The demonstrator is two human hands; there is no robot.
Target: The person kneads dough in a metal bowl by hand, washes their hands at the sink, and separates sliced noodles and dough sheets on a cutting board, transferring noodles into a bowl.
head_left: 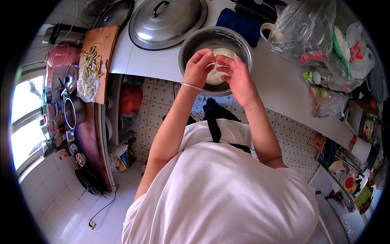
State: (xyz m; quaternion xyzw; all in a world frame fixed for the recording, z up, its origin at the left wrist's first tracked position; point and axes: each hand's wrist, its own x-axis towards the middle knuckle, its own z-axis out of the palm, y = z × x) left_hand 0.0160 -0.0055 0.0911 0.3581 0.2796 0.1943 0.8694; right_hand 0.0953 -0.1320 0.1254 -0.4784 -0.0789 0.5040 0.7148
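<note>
The left hand (pixel 197 69) has thumb and fingers drawn close; the right hand (pixel 239 77) is half curled, its fingers loosely spread and pointing left. Whether either pinches anything, I cannot tell. Beneath and between them lies the dough (pixel 214 77), pale, smooth and rounded; the fingers cover too much to show a long axis or a direction. It sits in a round, brushed-metal bowl (pixel 186 52). Far left of that rests a domed metal lid (pixel 172 25), far right a dark blue cloth (pixel 233 23).
</note>
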